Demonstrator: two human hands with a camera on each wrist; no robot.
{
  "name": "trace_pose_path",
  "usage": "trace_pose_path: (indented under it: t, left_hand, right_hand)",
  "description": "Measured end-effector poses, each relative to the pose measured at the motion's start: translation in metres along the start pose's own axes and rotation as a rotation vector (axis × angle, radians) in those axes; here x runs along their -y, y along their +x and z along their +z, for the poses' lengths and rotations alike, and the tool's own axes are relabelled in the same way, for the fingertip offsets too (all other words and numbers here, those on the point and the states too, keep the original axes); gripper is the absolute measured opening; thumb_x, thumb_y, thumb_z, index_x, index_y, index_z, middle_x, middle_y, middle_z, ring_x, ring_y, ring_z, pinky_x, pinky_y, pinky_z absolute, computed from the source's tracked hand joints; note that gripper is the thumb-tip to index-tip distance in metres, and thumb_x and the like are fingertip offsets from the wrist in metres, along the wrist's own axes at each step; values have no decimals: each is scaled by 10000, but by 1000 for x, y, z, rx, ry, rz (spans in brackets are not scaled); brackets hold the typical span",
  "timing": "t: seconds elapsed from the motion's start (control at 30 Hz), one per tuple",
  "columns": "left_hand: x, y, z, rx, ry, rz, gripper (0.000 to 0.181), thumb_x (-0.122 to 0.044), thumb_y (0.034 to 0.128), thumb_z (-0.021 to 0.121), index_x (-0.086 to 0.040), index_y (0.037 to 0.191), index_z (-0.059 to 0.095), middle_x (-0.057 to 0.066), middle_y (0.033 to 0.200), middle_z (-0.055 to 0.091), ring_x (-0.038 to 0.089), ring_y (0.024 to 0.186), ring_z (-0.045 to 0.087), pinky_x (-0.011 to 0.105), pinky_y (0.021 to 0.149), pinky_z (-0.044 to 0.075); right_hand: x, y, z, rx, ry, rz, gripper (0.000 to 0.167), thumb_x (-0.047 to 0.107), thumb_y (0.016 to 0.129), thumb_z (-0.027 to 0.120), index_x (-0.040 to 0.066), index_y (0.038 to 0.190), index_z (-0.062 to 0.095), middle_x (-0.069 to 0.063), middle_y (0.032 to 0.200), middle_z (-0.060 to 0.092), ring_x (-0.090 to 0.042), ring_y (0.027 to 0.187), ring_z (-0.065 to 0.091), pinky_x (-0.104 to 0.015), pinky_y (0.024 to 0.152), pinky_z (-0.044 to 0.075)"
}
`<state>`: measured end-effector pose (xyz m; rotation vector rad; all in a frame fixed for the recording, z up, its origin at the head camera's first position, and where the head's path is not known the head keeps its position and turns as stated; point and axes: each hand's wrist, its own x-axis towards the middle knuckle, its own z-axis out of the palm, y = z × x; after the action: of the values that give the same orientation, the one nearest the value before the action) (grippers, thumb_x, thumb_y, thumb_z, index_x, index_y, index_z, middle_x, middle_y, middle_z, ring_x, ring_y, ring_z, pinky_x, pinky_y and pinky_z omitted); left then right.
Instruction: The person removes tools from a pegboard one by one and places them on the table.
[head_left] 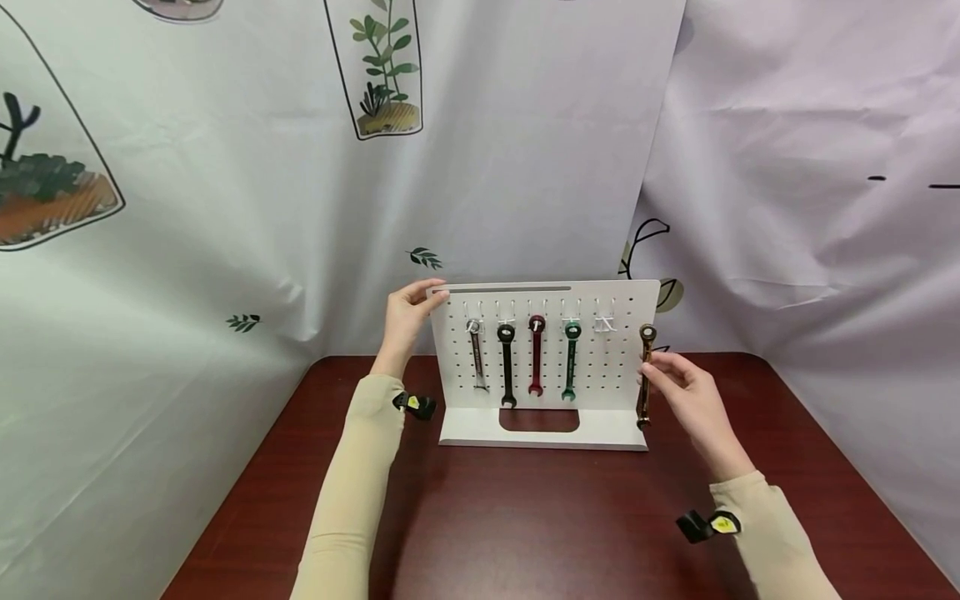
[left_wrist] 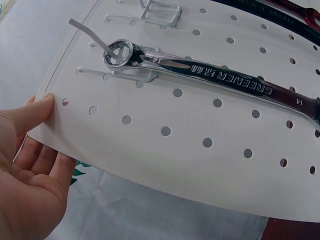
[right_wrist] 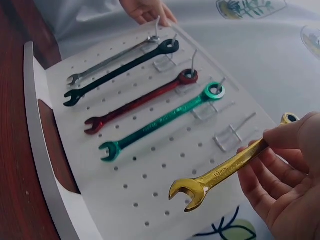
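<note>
1. White cloth backdrop (head_left: 517, 183), printed with potted plants, hangs behind the fingers of the left hand (head_left: 407, 323) and right hand (head_left: 693, 408).
2. Dark red-brown surface (head_left: 517, 517) spreads below both sets of fingers.
3. White pegboard (head_left: 467, 425) stands on it between the hands; the left fingers pinch its upper left corner, thumb in front, the others behind.
4. Gold combination wrench (right_wrist: 230, 167) is pinched between the right thumb and fingers beside the pegboard's right edge, ring end above them, open end below; whether it touches the board I cannot tell.
5. Black combination wrench (head_left: 507, 367) hangs second from the left fingers.
6. Red combination wrench (head_left: 536, 358) hangs third from them.
7. Green combination wrench (head_left: 571, 367) is the hanging one nearest the right fingers.
8. Chrome combination wrench (left_wrist: 205, 72), marked "GREENER" and "14", hangs nearest the left fingers, ring on its hook.
9. White wire hook (head_left: 603, 322) sits between the green wrench and the right fingers.
</note>
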<state>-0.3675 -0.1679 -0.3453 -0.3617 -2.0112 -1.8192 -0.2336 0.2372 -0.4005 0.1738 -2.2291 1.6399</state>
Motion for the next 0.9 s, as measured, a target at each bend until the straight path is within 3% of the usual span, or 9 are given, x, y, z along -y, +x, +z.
trace_pose_path:
  t: [0.33,0.53,0.7,0.77,0.9]
  left_hand:
    - [-1,-1,0,2,-5,8,321,-207,891,801,-34,1156,748,-61,748,618,135,730,454,290,689,364]
    - [-1,-1,0,10,1,-19,335,-180,909,780,-24,1201,730,-55,852,676,129,773,521,320,741,405]
    - [-7,-2,2,2,36,-41,299,-106,931,743,14,1203,714,-40,823,653,117,740,495,297,694,402]
    - [-16,-6,3,-2,56,-45,291,-96,933,738,21,1199,712,-36,796,635,117,723,469,287,670,385]
    - [-14,-8,3,-9,59,-29,307,-156,924,761,-18,1196,726,-23,790,616,118,717,452,269,654,368]
  right_hand:
    - [-18,-2,-18,-12,2,42,367,145,989,670,-119,1232,593,113,892,726,-25,759,675,-167,706,504]
    - [-36,-5,-25,3,-17,71,366,135,1005,643,-128,1250,575,150,859,705,-11,773,678,-173,688,511]
    - [-49,-7,-26,32,-30,104,374,132,1009,635,-132,1266,569,188,849,678,-12,791,683,-194,691,523]
    - [-53,-8,-26,44,-37,115,376,136,1011,632,-130,1269,569,170,859,683,-11,793,679,-203,698,527]
    - [-59,-12,-26,66,-66,130,386,158,1016,628,-128,1269,575,87,894,706,-13,797,674,-232,714,541]
